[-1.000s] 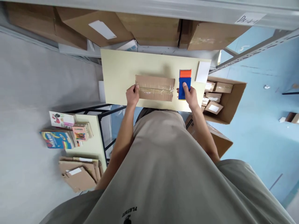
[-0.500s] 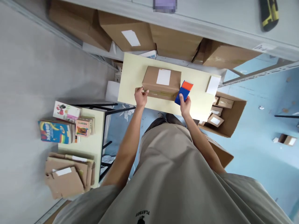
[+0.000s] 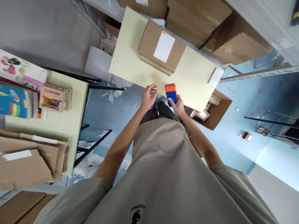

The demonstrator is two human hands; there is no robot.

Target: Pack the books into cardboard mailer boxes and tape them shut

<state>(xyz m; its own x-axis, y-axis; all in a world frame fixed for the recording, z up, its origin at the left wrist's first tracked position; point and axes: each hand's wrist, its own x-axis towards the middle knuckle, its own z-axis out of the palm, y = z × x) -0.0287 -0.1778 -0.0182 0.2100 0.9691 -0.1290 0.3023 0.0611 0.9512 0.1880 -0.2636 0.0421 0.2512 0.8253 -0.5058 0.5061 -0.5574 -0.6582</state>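
Note:
My right hand (image 3: pixel 177 105) is closed around a small blue block-shaped object with an orange end (image 3: pixel 171 94); what kind of thing it is I cannot tell. My left hand (image 3: pixel 149 98) is in front of the table's near edge, fingers loosely curled and apart, with nothing in them. Beyond both hands, a closed brown cardboard box (image 3: pixel 149 39) sits on the pale yellow table (image 3: pixel 127 70), and neither hand touches it. A white label (image 3: pixel 164 46) lies on the box's top.
A white pad (image 3: pixel 215 77) lies at the table's right end. Below it stands an open carton (image 3: pixel 220 113) holding small boxes. Books (image 3: pixel 14 101) and flattened cardboard (image 3: pixel 28 168) cover the side table on the left. Large cartons (image 3: pixel 196 21) line the shelf behind.
My left hand has let go of the box's near corner and drawn back. My right hand has pulled the blue-and-orange object away from the box, toward my body. The view has turned.

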